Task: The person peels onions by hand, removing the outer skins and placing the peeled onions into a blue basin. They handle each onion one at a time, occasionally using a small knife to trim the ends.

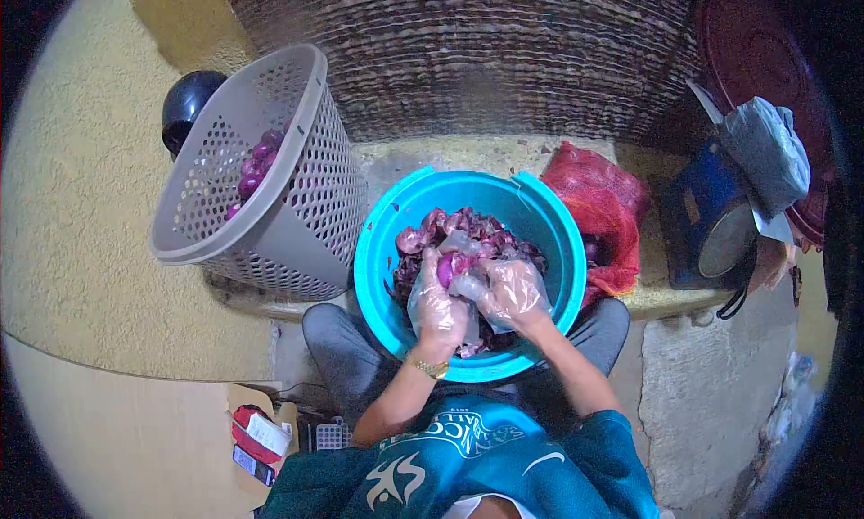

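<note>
Both my hands wear clear plastic gloves and work over a turquoise tub (pixel 367 267) set between my knees. A shiny purple-red onion (pixel 453 267) sits in my left hand (pixel 439 310), its fingers curled round it. From the other side, my right hand (pixel 515 294) presses its bent fingers against the same onion; the glove hides its fingertips, so any small thing in them cannot be made out. Below the hands, the tub holds red onions (pixel 412 240) and many loose, dark purple papery skins (pixel 533 253).
A tall grey perforated basket (pixel 328 190) with several shiny onions (pixel 261 163) leans at the left. Right of the tub lies a red mesh sack (pixel 598 186). Farther right stands a blue container (pixel 706 217) under a grey plastic bag (pixel 765 150). A phone (pixel 253 465) lies lower left.
</note>
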{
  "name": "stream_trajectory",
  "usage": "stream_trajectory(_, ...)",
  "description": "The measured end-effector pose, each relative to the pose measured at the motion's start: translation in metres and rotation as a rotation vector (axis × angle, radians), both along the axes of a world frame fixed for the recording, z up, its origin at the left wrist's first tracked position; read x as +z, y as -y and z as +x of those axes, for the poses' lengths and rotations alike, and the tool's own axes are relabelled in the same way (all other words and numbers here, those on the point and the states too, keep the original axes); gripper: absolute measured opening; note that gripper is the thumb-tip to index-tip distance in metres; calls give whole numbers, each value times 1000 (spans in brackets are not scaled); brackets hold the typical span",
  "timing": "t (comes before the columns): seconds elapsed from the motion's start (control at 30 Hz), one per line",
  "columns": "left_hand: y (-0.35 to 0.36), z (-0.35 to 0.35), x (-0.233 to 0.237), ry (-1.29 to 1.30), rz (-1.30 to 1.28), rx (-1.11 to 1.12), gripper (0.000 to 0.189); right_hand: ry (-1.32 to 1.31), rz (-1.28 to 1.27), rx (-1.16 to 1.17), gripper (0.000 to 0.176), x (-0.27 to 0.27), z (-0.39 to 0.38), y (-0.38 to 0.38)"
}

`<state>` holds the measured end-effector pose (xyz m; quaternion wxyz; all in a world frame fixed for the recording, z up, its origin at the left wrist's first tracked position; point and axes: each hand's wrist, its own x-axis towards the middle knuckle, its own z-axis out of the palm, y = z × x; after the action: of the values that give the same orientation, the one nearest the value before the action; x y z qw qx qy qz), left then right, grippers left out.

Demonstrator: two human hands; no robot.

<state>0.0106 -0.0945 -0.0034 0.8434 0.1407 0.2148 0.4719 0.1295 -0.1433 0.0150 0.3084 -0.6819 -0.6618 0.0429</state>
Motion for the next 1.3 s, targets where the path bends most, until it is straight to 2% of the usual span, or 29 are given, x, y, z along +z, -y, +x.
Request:
stream_trajectory(0.07,3,9,2,-318,122,321,35,-82,-51,11,55,-4,-4,-1)
stream_trajectory(0.2,9,16,13,-247,136,416,39,-272,18,9,48,-13,-15,-5)
stream_trajectory(0.23,6,16,10,-247,137,417,39,-338,-87,16,46,-5,-14,-1)
stream_trajectory(0.33,-4,9,7,-143,92,341,42,-352,-136,-25,46,10,-16,1)
stream_trajectory(0.4,-10,-2,12,-28,-111,186,45,-337,-106,-36,47,8,-10,3)
stream_trajectory(0.43,-19,-6,1,-12,-140,185,45,-322,-76,-48,47,9,-5,5)
stream_trajectory(0.47,-21,-11,-11,-12,-141,187,45,-174,-138,-76,45,14,3,7)
stream_trajectory(0.53,-22,-20,-9,57,-5,115,47,-105,-132,-136,41,23,15,8)
stream_trajectory(0.57,-26,-26,-15,84,-76,86,48,-60,-172,-82,37,32,22,9)
stream_trajectory(0.6,-26,-30,-17,84,-76,87,48,56,-74,-37,48,41,26,13)
stream_trajectory(0.67,-26,-35,-21,127,-136,44,48,118,-245,-167,59,32,38,11)
stream_trajectory(0.7,-25,-36,-20,127,-137,44,48,119,-246,-167,59,37,39,11)
stream_trajectory(0.77,-24,-37,-19,178,-171,11,51,84,-466,-243,63,48,39,12)
stream_trajectory(0.8,-22,-37,-19,178,-171,11,51,85,-466,-242,63,47,37,13)
stream_trajectory(0.9,-18,-37,-15,73,-98,-13,50,58,-386,-237,69,43,29,16)
stream_trajectory(0.97,-17,-39,-8,94,33,-158,48,9,-214,-140,68,41,21,14)
stream_trajectory(1.0,-18,-40,-11,93,35,-157,48,-15,-127,-92,68,39,18,14)
stream_trajectory(1.03,-19,-41,-15,90,58,-203,50,-125,-11,-75,64,35,15,13)
stream_trajectory(1.07,-19,-41,-19,87,82,-249,51,-126,-9,-74,64,35,15,12)
stream_trajectory(1.13,-12,-39,1,1,161,-237,55,-307,42,30,65,41,15,10)
stream_trajectory(1.17,-10,-38,6,-55,240,-230,57,-306,41,29,65,41,17,10)
stream_trajectory(1.2,-8,-38,10,-112,318,-221,60,-169,0,43,65,41,20,10)
stream_trajectory(1.23,-7,-37,12,-186,281,-183,65,-32,-40,56,66,41,21,9)
stream_trajectory(1.3,-8,-40,9,-243,324,-217,65,-25,-28,68,67,44,21,7)
